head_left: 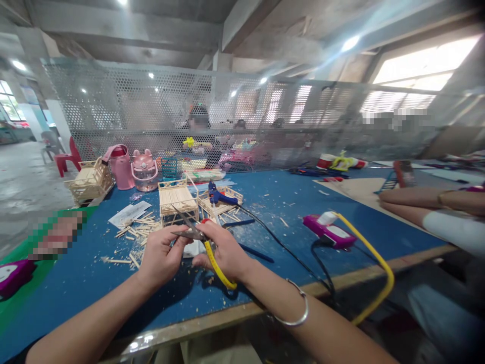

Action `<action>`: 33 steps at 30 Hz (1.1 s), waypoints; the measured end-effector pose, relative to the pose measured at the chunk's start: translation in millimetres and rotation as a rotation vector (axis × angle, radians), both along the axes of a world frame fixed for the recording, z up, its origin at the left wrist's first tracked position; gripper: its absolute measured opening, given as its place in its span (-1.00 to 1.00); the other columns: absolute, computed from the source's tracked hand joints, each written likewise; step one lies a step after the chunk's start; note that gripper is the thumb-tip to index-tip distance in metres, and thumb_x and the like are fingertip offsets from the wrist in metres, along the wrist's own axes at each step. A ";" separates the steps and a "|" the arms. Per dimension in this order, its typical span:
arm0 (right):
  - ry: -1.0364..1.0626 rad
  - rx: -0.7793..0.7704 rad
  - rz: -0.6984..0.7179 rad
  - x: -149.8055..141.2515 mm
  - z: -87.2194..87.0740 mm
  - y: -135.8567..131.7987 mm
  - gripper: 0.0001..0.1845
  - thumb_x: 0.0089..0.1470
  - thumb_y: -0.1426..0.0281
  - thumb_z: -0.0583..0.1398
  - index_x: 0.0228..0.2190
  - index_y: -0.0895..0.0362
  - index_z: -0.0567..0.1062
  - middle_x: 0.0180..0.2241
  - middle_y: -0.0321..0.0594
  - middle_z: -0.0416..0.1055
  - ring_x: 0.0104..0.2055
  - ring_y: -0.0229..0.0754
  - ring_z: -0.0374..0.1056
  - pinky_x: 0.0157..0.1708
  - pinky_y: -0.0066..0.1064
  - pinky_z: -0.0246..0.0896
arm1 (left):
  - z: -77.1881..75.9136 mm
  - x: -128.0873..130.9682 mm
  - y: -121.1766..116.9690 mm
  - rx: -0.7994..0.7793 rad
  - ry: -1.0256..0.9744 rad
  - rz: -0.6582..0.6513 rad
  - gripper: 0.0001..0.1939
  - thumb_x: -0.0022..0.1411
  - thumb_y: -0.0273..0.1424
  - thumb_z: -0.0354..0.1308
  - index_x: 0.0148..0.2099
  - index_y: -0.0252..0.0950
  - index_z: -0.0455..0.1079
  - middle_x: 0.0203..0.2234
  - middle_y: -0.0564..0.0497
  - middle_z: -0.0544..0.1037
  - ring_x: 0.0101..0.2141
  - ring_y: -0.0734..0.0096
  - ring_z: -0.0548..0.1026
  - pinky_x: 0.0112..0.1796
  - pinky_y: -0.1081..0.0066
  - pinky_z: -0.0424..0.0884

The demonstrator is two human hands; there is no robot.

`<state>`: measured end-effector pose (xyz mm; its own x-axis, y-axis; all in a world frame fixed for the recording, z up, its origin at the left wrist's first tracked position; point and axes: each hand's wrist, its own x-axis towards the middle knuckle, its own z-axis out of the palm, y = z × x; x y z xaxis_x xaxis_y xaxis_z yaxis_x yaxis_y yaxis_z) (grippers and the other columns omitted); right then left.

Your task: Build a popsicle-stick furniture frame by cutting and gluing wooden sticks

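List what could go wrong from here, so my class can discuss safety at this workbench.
1. The left hand is right by the blades of the scissors held in the right hand, so a slip could cut it.
2. The blue glue gun has a black cable running across the table; a snag might drag it. Whether it is hot cannot be seen.
3. The yellow cord hangs over the edge and could be caught.

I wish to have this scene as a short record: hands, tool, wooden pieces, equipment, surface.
Right hand: holds the tool
Left hand: at the tool's metal end; any small held piece unclear
Tool: yellow-handled scissors
Wooden pieces: stick-built frame; loose sticks near it
Equipment: blue glue gun, right of the frame
Surface: blue table
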<state>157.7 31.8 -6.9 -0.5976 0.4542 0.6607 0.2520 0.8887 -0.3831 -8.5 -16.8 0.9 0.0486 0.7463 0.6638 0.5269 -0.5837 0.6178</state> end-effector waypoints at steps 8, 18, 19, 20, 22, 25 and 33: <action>-0.047 -0.018 -0.048 2.1 3.9 -0.3 -0.48 -0.03 -0.02 0.10 -0.26 0.17 0.41 -0.40 -0.13 0.39 -0.35 -0.16 0.27 -0.33 -0.35 0.20 | 0.7 -1.4 1.1 0.003 0.029 0.058 -0.73 0.17 -0.39 0.00 -0.45 -0.29 0.49 -0.49 -0.04 0.59 -0.43 0.37 0.52 -0.37 0.43 0.40; -0.072 -0.084 -0.038 1.4 3.7 4.4 -0.49 0.04 -0.04 0.00 -0.39 0.16 0.39 -0.56 -0.30 0.27 -0.54 -0.30 0.15 -0.52 -0.49 0.07 | 6.0 1.9 2.0 -0.120 -0.056 0.028 -0.75 0.19 -0.34 0.00 -0.37 -0.32 0.47 -0.58 0.04 0.52 -0.52 0.46 0.44 -0.46 0.52 0.31; -0.054 -0.113 -0.036 0.7 4.2 4.4 -0.47 0.03 -0.06 0.00 -0.37 0.16 0.38 -0.56 -0.32 0.26 -0.54 -0.31 0.13 -0.53 -0.49 0.06 | 6.2 2.5 3.0 -0.140 -0.095 0.021 -0.75 0.19 -0.33 0.00 -0.36 -0.32 0.47 -0.58 0.04 0.52 -0.52 0.46 0.44 -0.46 0.52 0.32; -0.029 -0.140 -0.031 0.1 4.9 4.4 -0.44 0.01 -0.09 -0.01 -0.34 0.16 0.38 -0.55 -0.33 0.25 -0.55 -0.32 0.12 -0.53 -0.50 0.06 | 6.3 3.0 4.0 -0.157 -0.136 0.015 -0.75 0.18 -0.32 0.01 -0.35 -0.32 0.47 -0.58 0.04 0.52 -0.51 0.46 0.44 -0.45 0.52 0.32; 0.017 -0.171 -0.023 -0.6 6.0 4.9 -0.38 -0.02 -0.13 -0.03 -0.26 0.17 0.35 -0.51 -0.31 0.27 -0.52 -0.30 0.14 -0.51 -0.48 0.09 | 6.3 3.4 5.7 -0.190 -0.216 0.003 -0.75 0.15 -0.29 0.05 -0.33 -0.33 0.47 -0.56 0.03 0.54 -0.50 0.44 0.46 -0.42 0.49 0.35; 0.035 -0.158 -0.034 -0.2 5.5 7.2 -0.34 -0.07 -0.15 0.02 -0.20 0.16 0.32 -0.39 -0.23 0.31 -0.41 -0.23 0.20 -0.39 -0.40 0.16 | 5.7 2.8 7.5 -0.237 -0.325 -0.015 -0.76 0.09 -0.27 0.11 -0.32 -0.34 0.48 -0.52 0.00 0.57 -0.46 0.39 0.50 -0.39 0.45 0.40; -0.070 0.015 -0.127 0.7 4.0 7.4 -0.29 -0.21 -0.09 0.19 -0.17 0.19 0.34 -0.33 -0.13 0.26 -0.28 -0.10 0.20 -0.27 -0.27 0.17 | 2.1 -0.1 9.6 -0.189 -0.308 -0.008 -0.82 0.03 -0.47 0.09 -0.33 -0.30 0.52 -0.44 0.00 0.61 -0.42 0.37 0.52 -0.36 0.43 0.43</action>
<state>158.3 39.2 -2.8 -0.5808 0.5195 0.6267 0.3887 0.8535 -0.3472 -8.6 -7.2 3.0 -0.1262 0.8575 0.4988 0.2949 -0.4477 0.8442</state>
